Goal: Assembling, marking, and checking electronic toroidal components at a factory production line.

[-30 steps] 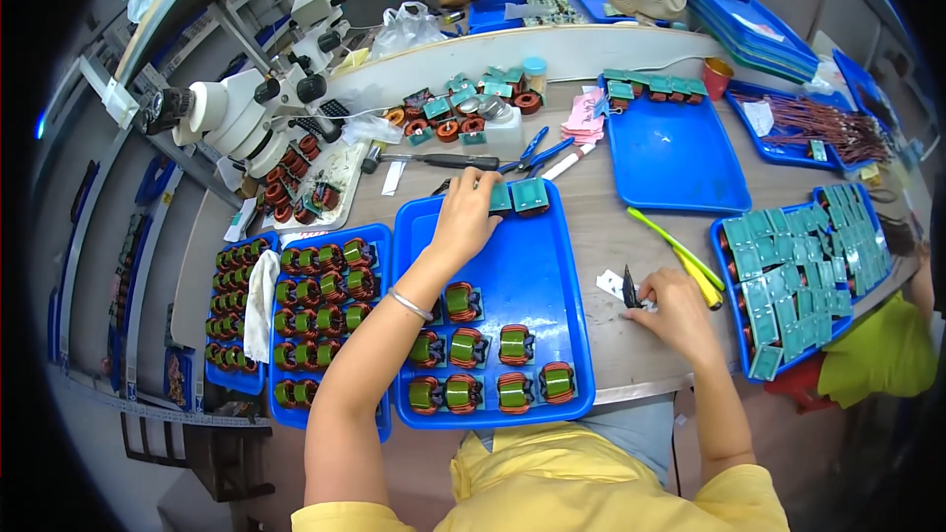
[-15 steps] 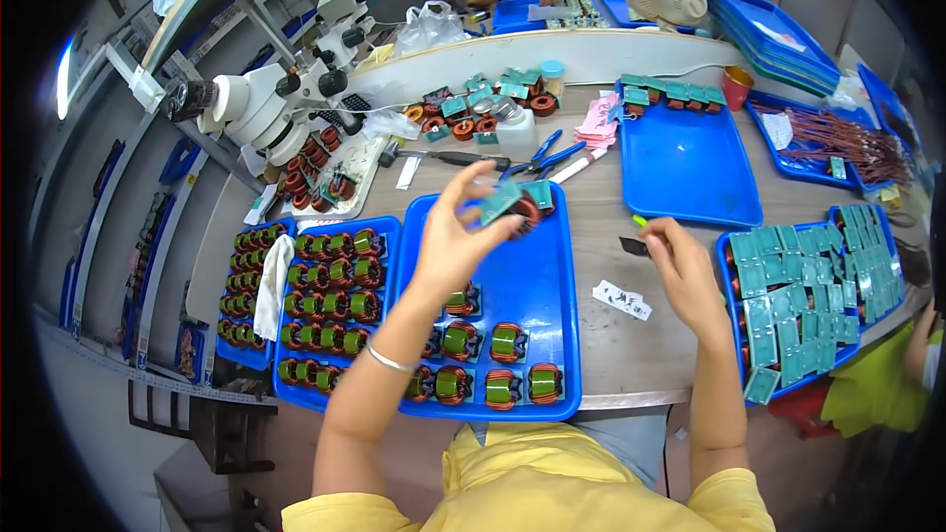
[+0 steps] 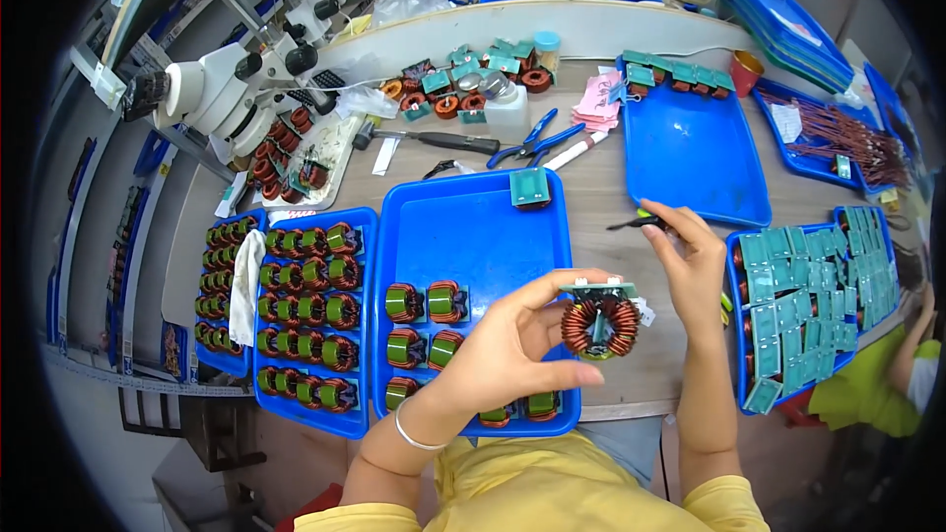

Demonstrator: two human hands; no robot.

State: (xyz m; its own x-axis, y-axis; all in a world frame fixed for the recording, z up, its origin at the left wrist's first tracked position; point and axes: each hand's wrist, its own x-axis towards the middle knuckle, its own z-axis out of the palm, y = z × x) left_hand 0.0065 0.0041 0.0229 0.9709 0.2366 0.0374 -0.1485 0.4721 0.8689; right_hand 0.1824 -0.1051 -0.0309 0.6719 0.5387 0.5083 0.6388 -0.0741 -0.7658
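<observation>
Left-hand grip (image 3: 498, 360) is closed on a copper-wound ring coil (image 3: 599, 327), which is held up near the right edge of the middle tray. Its round face is turned toward the view, and its green circuit board (image 3: 598, 290) is kept uppermost. An index finger is laid along the board's left end, and the thumb is stretched out just below the windings; the other fingers' contact is partly hidden. A silver bracelet (image 3: 419, 433) is worn on the left wrist.

By the right-hand grip (image 3: 698, 261), a slim dark tool (image 3: 631, 225) is pinched narrowly between thumb and fingertips, its tip pointed leftward, well apart from the coil.

Below the left hand, the blue middle tray (image 3: 463, 227) is partly covered by green-banded coils (image 3: 445, 300) at its near end, while a single board-topped coil (image 3: 529, 187) is set at its far right corner. Farther left, another blue tray (image 3: 371, 286) is filled with rows of similar coils. On the tabletop (image 3: 601, 187), blue-handled pliers (image 3: 535, 145) and a dark-handled hammer (image 3: 448, 141) are laid beyond the middle tray. At the right, green-topped pieces (image 3: 803, 305) are packed closely together.
</observation>
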